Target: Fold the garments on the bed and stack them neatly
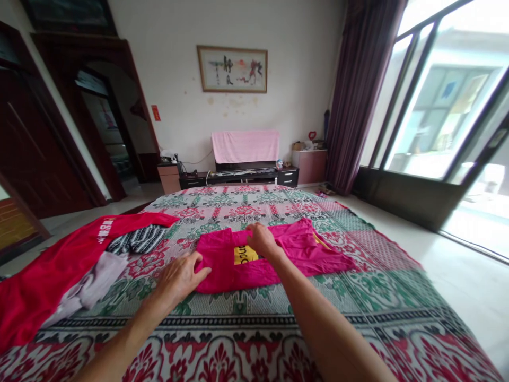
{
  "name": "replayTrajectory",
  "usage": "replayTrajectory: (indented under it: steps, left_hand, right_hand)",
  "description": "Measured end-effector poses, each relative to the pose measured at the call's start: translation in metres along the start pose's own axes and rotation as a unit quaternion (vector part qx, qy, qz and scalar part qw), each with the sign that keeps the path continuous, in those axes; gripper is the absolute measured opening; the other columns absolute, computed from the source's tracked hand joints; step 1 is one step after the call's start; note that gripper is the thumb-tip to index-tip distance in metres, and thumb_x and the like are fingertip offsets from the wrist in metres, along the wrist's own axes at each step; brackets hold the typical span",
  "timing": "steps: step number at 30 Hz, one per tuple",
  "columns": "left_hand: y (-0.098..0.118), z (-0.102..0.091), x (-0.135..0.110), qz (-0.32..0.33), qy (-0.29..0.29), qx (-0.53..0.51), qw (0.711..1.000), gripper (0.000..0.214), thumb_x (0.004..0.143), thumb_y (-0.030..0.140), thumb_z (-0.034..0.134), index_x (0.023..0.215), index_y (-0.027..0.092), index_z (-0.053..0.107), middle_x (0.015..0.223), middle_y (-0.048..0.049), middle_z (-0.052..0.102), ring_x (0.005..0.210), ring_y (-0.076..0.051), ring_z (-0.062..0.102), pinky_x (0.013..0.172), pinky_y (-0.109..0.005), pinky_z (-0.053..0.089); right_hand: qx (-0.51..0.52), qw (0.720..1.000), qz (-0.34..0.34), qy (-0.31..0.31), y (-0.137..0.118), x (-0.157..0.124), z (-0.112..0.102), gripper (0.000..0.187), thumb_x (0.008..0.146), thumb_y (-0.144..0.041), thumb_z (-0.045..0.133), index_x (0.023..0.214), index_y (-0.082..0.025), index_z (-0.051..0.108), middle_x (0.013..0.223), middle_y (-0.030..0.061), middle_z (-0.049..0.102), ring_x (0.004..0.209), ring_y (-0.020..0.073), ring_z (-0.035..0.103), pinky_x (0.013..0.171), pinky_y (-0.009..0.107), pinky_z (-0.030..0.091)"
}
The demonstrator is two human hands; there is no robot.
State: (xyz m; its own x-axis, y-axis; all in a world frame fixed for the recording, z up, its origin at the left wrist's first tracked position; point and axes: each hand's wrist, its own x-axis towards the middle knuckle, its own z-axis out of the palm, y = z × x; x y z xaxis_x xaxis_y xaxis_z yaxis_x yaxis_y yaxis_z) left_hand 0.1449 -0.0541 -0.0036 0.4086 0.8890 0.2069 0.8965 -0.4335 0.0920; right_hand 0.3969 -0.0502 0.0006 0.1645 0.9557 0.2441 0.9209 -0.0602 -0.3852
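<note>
A magenta shirt (254, 278) lies on the patterned bedspread, its left end folded over in a flap. Part of a yellow print with black letters (243, 255) shows near its middle. My left hand (178, 273) is at the shirt's left edge, thumb and forefinger apart, the thumb resting against the cloth. Over the far side of the shirt, my right hand (261, 239) has its fingers curled down on the fabric beside the print; the fingertips are partly hidden. Toward the right, the shirt spreads out wider, with a bit of yellow at its end.
To the left lie a red garment with white lettering (79, 260), a black-and-white patterned cloth (137, 240) and a pale crumpled garment (93, 281). The bedspread (246, 331) covers a wide surface. Beyond it stands a low cabinet (288, 177); glass doors (433, 122) are at right.
</note>
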Motion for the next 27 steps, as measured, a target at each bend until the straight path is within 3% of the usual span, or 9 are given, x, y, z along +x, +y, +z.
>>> replayTrajectory:
  steps: [4,7,10,14,18,22,27]
  left_hand:
    - [0.020,0.010,0.005,0.047,0.047,-0.016,0.998,0.038,0.084,0.046,0.053,0.112,0.021,0.061,0.107,-0.0085,0.063,0.092,-0.019,0.062,0.078,-0.026,0.044]
    - [0.031,0.019,0.010,0.084,0.011,-0.031,0.996,0.037,0.082,0.043,0.056,0.111,0.020,0.063,0.107,-0.0089,0.064,0.097,-0.021,0.061,0.087,-0.029,0.043]
    - [0.033,0.027,0.014,0.090,-0.015,-0.028,0.995,0.033,0.083,0.043,0.055,0.104,0.020,0.066,0.099,-0.0081,0.066,0.095,-0.022,0.061,0.089,-0.031,0.042]
    - [0.029,0.037,0.013,0.101,0.021,-0.033,0.994,0.034,0.085,0.042,0.053,0.105,0.019,0.067,0.101,-0.0090,0.067,0.096,-0.023,0.061,0.092,-0.034,0.040]
    - [0.023,0.047,0.010,0.121,0.070,-0.019,0.990,0.038,0.088,0.044,0.049,0.107,0.018,0.068,0.105,-0.0106,0.067,0.099,-0.024,0.061,0.095,-0.036,0.040]
    - [0.021,0.053,0.009,0.135,0.096,-0.005,0.986,0.037,0.088,0.044,0.049,0.105,0.019,0.069,0.106,-0.0108,0.068,0.102,-0.025,0.061,0.098,-0.036,0.039]
    - [0.025,0.047,0.010,0.129,0.092,-0.026,0.987,0.032,0.089,0.037,0.045,0.097,0.019,0.071,0.097,-0.0092,0.070,0.092,-0.023,0.063,0.093,-0.035,0.042]
  right_hand:
    - [-0.078,0.981,0.174,-0.034,0.055,-0.017,-0.030,0.043,0.076,-0.028,0.058,0.116,-0.015,0.064,0.127,0.0200,0.054,0.115,0.0373,0.052,0.086,0.051,0.045]
    - [-0.069,0.976,0.205,-0.009,0.077,-0.022,-0.029,0.035,0.079,-0.025,0.054,0.109,-0.015,0.069,0.123,0.0199,0.058,0.113,0.0351,0.054,0.086,0.046,0.045]
    - [-0.033,0.979,0.193,0.052,0.076,-0.016,-0.023,0.032,0.083,-0.016,0.046,0.100,-0.018,0.072,0.110,0.0163,0.066,0.104,0.0271,0.060,0.082,0.035,0.045]
    - [0.033,0.987,0.088,0.128,0.054,-0.005,-0.015,0.035,0.087,-0.017,0.041,0.102,-0.023,0.072,0.107,0.0087,0.068,0.095,0.0196,0.062,0.080,0.026,0.043]
    - [0.073,0.991,0.010,0.109,0.040,-0.002,0.000,0.032,0.086,-0.015,0.042,0.097,-0.021,0.072,0.101,0.0067,0.069,0.092,0.0170,0.063,0.080,0.022,0.042]
    - [0.078,0.993,0.000,0.093,0.045,-0.002,0.012,0.030,0.084,-0.013,0.044,0.092,-0.019,0.072,0.095,0.0079,0.070,0.090,0.0177,0.063,0.081,0.023,0.042]
    - [0.159,0.977,0.032,0.136,0.054,0.004,0.014,0.031,0.080,-0.014,0.044,0.091,-0.019,0.073,0.090,0.0058,0.072,0.086,0.0171,0.064,0.081,0.023,0.044]
